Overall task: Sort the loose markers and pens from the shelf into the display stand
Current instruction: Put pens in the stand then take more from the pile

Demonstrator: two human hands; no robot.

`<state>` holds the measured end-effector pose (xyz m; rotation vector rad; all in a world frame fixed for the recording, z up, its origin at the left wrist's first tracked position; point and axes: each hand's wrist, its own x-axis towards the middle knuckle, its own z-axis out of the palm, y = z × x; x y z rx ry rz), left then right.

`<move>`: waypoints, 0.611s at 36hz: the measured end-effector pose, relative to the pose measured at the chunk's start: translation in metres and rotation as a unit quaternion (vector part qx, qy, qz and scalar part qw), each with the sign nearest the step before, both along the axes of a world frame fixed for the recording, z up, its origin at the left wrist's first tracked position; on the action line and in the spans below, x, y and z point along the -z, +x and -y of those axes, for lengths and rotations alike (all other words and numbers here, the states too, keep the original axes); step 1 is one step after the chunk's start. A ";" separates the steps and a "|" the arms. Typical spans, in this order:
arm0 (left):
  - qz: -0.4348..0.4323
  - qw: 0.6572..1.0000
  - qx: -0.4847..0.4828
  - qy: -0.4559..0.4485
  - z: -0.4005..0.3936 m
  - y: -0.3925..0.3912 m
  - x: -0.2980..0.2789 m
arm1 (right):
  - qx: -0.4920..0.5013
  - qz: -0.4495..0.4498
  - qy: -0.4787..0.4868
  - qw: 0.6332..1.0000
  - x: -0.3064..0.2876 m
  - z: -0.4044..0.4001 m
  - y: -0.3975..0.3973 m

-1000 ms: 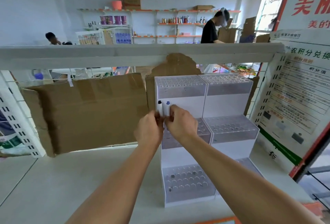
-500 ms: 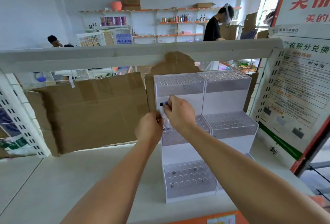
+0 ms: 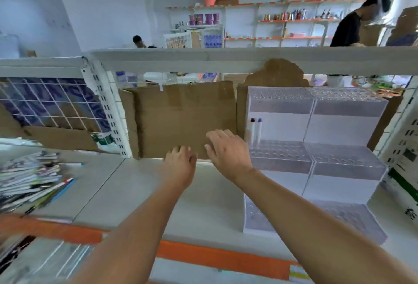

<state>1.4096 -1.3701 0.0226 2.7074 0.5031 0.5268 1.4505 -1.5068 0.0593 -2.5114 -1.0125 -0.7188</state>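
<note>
A white three-tier display stand [image 3: 339, 129] with rows of holes stands on the shelf at the right. Two white markers stand upright in the far-left holes of its middle tier: a black-capped marker [image 3: 252, 130] and a blue-capped marker [image 3: 259, 129]. My right hand [image 3: 227, 150] hovers just left of the stand with its fingers spread and holds nothing. My left hand [image 3: 179, 166] hangs beside it over the shelf, fingers relaxed, also empty. A pile of loose markers and pens [image 3: 31, 181] lies on the shelf at the far left.
Brown cardboard [image 3: 185, 118] lines the shelf back behind my hands. A white upright post [image 3: 106, 111] and wire grid divide the left bay. An orange strip [image 3: 217, 258] runs along the shelf's front edge. A poster [image 3: 404, 170] stands at the right. People work at distant shelves.
Both hands have let go of the two markers, which now stand in the middle tier, and have moved left away from the stand. My view has swung left, revealing the pen pile.
</note>
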 end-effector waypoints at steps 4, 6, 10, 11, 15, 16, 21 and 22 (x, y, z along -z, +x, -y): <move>-0.077 0.994 -0.062 0.044 -0.051 -0.047 0.002 | -0.023 -0.073 -0.067 0.995 0.013 -0.048 -0.018; -0.108 0.988 -0.096 0.051 -0.077 -0.072 0.005 | -0.026 -0.106 -0.107 0.988 0.021 -0.072 -0.028; -0.133 0.980 -0.147 0.023 -0.131 -0.122 0.015 | -0.046 -0.153 -0.163 0.974 0.034 -0.124 -0.050; -0.136 0.978 -0.159 0.016 -0.145 -0.135 0.017 | -0.055 -0.160 -0.169 0.971 0.036 -0.139 -0.056; -0.164 0.965 -0.204 0.015 -0.201 -0.181 0.023 | -0.088 -0.150 -0.191 0.966 0.039 -0.196 -0.085; -0.167 0.962 -0.214 0.018 -0.215 -0.192 0.025 | -0.097 -0.152 -0.194 0.964 0.039 -0.211 -0.093; -0.201 0.953 -0.222 0.037 -0.284 -0.237 0.033 | -0.117 -0.186 -0.214 0.952 0.042 -0.284 -0.132; -0.198 0.954 -0.223 0.034 -0.295 -0.245 0.034 | -0.120 -0.188 -0.217 0.950 0.044 -0.297 -0.140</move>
